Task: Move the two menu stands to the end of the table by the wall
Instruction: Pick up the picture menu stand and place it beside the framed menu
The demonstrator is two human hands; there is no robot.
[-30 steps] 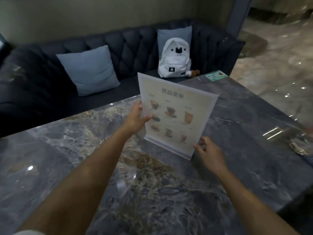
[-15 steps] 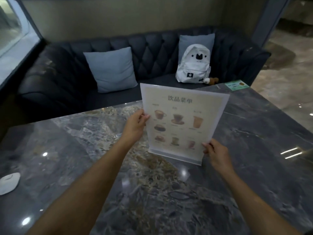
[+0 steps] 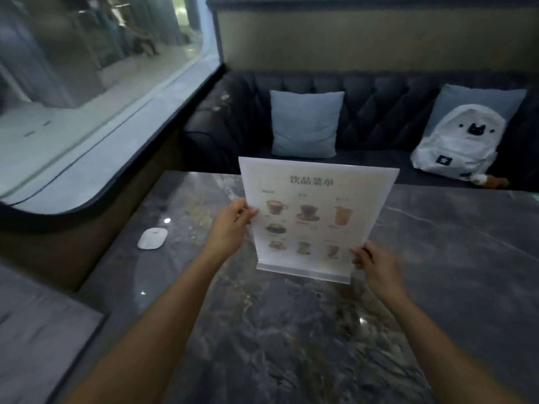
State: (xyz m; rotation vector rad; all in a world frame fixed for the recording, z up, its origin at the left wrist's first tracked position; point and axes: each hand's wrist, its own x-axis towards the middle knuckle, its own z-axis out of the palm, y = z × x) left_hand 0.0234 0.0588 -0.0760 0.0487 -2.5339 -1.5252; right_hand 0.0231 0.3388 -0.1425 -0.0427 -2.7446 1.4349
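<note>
A clear acrylic menu stand [image 3: 313,217] with a drinks sheet of cups and printed characters is upright, held just above the dark marble table [image 3: 437,258]. My left hand [image 3: 230,225] grips its left edge at mid height. My right hand [image 3: 372,259] pinches its lower right corner near the base. Only this one menu stand is in view.
A small white oval object [image 3: 152,238] lies on the table at the left, near the window wall [image 3: 87,147]. Behind the table runs a dark tufted sofa [image 3: 379,112] with a blue cushion [image 3: 304,123] and a white backpack [image 3: 458,147]. A grey seat edge [image 3: 35,330] shows at lower left.
The view has swung left, bringing the window wall and the white oval object into sight. The menu stand has travelled left along the table with both hands keeping their grip.
</note>
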